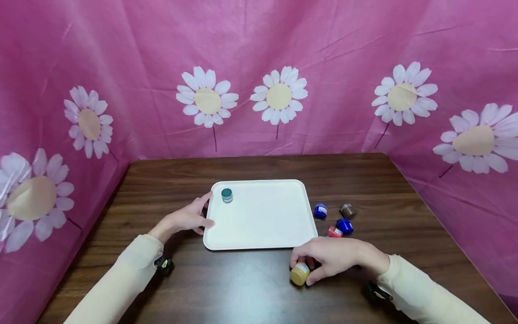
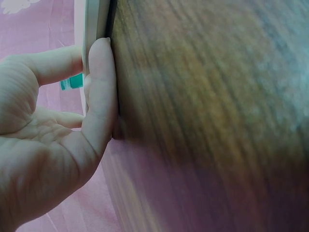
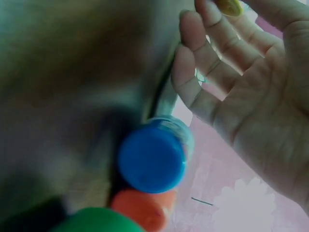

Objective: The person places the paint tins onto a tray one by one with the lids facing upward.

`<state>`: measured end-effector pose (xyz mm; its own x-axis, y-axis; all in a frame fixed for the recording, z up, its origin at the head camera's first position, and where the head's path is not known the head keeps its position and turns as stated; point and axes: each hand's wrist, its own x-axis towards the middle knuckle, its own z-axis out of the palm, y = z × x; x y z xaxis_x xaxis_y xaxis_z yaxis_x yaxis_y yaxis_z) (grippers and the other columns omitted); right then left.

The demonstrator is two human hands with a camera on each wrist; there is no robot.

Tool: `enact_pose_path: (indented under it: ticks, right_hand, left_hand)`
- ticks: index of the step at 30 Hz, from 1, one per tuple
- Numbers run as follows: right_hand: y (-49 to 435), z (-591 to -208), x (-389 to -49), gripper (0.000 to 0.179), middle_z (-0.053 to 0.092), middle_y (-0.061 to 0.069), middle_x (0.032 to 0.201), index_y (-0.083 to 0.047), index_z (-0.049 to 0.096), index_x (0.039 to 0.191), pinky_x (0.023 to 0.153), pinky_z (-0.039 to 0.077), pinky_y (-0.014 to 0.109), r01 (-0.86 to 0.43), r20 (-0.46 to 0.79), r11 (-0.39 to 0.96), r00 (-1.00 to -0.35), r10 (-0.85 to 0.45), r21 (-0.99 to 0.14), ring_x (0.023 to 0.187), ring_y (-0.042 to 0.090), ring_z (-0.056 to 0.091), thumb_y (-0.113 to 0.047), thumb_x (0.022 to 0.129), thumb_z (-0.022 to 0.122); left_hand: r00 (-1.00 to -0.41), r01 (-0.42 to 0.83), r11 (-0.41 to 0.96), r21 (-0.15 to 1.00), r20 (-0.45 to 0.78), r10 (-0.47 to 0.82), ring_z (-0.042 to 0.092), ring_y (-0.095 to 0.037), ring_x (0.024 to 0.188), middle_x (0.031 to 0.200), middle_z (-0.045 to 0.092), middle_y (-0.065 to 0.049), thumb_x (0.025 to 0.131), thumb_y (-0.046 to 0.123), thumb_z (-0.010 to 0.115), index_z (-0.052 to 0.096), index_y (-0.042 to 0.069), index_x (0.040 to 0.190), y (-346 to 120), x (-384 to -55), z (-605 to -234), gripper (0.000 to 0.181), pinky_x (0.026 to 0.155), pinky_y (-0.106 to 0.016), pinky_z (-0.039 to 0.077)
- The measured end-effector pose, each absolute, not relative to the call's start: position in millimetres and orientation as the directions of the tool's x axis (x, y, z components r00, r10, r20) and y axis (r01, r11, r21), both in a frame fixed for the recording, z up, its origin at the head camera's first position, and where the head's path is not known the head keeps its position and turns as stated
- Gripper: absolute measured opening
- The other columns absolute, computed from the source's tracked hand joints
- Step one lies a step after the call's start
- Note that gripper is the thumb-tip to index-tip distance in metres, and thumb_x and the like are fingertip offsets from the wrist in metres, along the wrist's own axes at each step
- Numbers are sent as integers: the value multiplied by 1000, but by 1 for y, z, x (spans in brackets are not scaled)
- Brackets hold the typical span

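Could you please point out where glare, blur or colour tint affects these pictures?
Head view: pale glare on the table in front of the white tray; left wrist view: soft wood grain, purplish tint lower down; right wrist view: heavy blur at left, the right hand clearer.

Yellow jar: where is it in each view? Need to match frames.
Head: yellow jar low, just right of centre, in the right grip.
Left wrist: not in it.
Right wrist: top edge, right of centre, partly cut off, by the fingertips.
Shared landmark: pink flowered cloth, behind the table in head, also visible in both wrist views.
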<state>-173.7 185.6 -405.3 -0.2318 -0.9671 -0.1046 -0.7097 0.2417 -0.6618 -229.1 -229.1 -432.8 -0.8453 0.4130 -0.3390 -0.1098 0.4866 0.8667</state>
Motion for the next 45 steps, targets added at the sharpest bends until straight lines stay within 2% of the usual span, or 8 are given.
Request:
enact_pose_path:
  ticks: [5, 12, 16, 20, 24, 28, 32, 45]
  right_hand:
    - [180, -397, -189, 31, 61, -15, 96, -21, 57, 120, 67, 58, 23, -668, -46, 218, -265, -963, -712, 80, 4, 61, -27, 95, 75]
    - [155, -394, -238, 34, 68, -9, 88, -12, 58, 115, 63, 56, 29, -623, 22, 285, -438, -899, -728, 78, 10, 64, -15, 90, 80]
    - [133, -403, -274, 35, 67, -5, 91, -8, 61, 111, 72, 57, 31, -576, 3, 370, -544, -839, -729, 81, 14, 64, -14, 85, 84]
    - [112, -407, -297, 34, 65, -2, 98, -6, 66, 109, 78, 55, 29, -571, -30, 458, -603, -797, -682, 82, 13, 60, -18, 84, 85]
    - [95, -403, -306, 34, 66, 1, 100, -5, 68, 113, 76, 52, 27, -584, -64, 525, -629, -775, -619, 81, 13, 59, -21, 87, 83]
    - [80, -403, -313, 34, 65, 4, 97, -3, 66, 119, 76, 50, 28, -607, -44, 539, -639, -768, -584, 82, 16, 58, -12, 89, 77]
    - [72, -410, -321, 35, 66, 6, 93, 1, 65, 118, 78, 52, 27, -623, -34, 550, -644, -764, -557, 83, 16, 61, -7, 86, 76]
    - [57, -416, -327, 39, 67, 6, 104, -4, 63, 119, 90, 52, 28, -460, -147, 612, -711, -688, -643, 94, 18, 64, -8, 85, 82]
  left_hand:
    - [-846, -122, 485, 866, -347, 406, 61, -29, 87, 134, 25, -27, 91, -3, 72, 1, 6, 162, -228, -227, -436, 101, 65, -43, 63]
    - [-844, -141, 483, 864, -360, 397, 60, -31, 91, 135, 24, -27, 89, -5, 73, 1, 7, 162, -227, -230, -434, 103, 66, -45, 63]
    - [-848, -134, 488, 862, -355, 394, 59, -32, 91, 135, 25, -27, 90, -5, 72, 1, 7, 162, -228, -231, -433, 102, 65, -45, 63]
    - [-843, -137, 492, 860, -362, 398, 60, -31, 91, 136, 24, -27, 91, -4, 72, 1, 8, 163, -227, -231, -434, 102, 66, -44, 63]
    - [-838, -136, 488, 862, -363, 408, 59, -30, 91, 136, 24, -27, 91, -3, 71, 0, 9, 163, -225, -230, -434, 102, 67, -43, 63]
    - [-842, -126, 485, 865, -352, 409, 59, -31, 91, 136, 24, -28, 91, -4, 71, -1, 7, 162, -225, -230, -432, 102, 65, -43, 63]
    - [-841, -131, 494, 860, -360, 404, 59, -30, 91, 136, 25, -27, 91, -4, 71, 0, 8, 163, -226, -231, -431, 102, 66, -43, 63]
    - [-844, -137, 511, 848, -370, 388, 59, -30, 90, 136, 25, -26, 91, -3, 71, 1, 9, 163, -226, -229, -430, 102, 66, -43, 63]
